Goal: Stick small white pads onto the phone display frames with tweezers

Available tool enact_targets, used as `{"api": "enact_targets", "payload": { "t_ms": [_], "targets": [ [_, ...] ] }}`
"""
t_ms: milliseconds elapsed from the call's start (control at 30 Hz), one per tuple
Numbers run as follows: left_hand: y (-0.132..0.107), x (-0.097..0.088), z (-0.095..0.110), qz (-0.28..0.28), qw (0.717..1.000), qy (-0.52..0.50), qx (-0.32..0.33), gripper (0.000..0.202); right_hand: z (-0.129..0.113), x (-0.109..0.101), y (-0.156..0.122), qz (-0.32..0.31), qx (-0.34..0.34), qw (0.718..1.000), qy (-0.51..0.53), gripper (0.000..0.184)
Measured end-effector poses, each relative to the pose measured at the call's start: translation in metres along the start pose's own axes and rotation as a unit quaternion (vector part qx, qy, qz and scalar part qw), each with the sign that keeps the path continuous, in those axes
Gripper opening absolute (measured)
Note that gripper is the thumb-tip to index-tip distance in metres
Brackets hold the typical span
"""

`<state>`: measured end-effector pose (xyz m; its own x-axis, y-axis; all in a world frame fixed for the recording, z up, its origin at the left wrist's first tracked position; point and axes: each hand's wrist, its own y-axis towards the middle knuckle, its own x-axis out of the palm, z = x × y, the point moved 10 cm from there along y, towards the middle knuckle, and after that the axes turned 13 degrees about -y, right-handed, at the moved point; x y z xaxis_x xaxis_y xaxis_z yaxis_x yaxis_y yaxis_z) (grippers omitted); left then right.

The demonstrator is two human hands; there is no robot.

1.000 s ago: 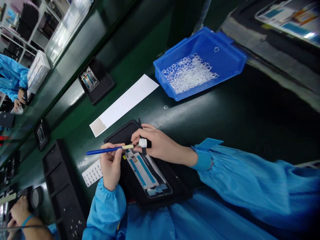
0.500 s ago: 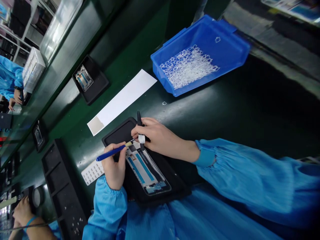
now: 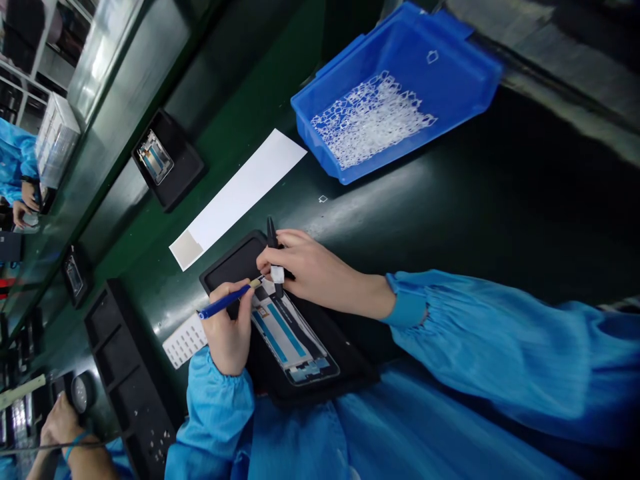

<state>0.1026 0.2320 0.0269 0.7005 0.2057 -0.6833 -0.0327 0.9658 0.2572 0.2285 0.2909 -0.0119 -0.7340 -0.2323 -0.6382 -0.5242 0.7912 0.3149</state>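
My left hand (image 3: 226, 330) is closed round a blue-handled tool (image 3: 225, 302) whose pale tip touches the top end of a phone frame (image 3: 289, 336). The frame lies in a black tray (image 3: 235, 261) on the green belt. My right hand (image 3: 310, 270) grips black tweezers (image 3: 273, 257) wrapped in white tape, their points down at the same end of the frame, right beside the tool's tip. Both sleeves are blue.
A blue bin (image 3: 450, 80) of small clear parts stands at the back. A long white paper strip (image 3: 240, 197) and a white sticker sheet (image 3: 184, 341) lie near the tray. Other black trays (image 3: 167, 167) ride the belt at left. Other people's hands (image 3: 63, 427) work at the lower left.
The blue tool has tilted from level to tip-down onto the frame. The tweezers have turned upright and both hands have closed in on the frame's top end.
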Motion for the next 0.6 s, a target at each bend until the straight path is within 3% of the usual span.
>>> {"api": "enact_targets", "payload": {
  "t_ms": [367, 600],
  "targets": [
    [0.005, 0.009, 0.028, -0.028, 0.996, 0.045, 0.074, 0.012, 0.0, -0.001, -0.001, 0.019, -0.01, 1.0, 0.005, 0.025],
    [0.002, 0.007, 0.015, -0.012, 0.999, 0.012, 0.049, 0.009, -0.003, -0.002, -0.001, 0.028, -0.012, 0.999, -0.01, 0.025]
  ]
}}
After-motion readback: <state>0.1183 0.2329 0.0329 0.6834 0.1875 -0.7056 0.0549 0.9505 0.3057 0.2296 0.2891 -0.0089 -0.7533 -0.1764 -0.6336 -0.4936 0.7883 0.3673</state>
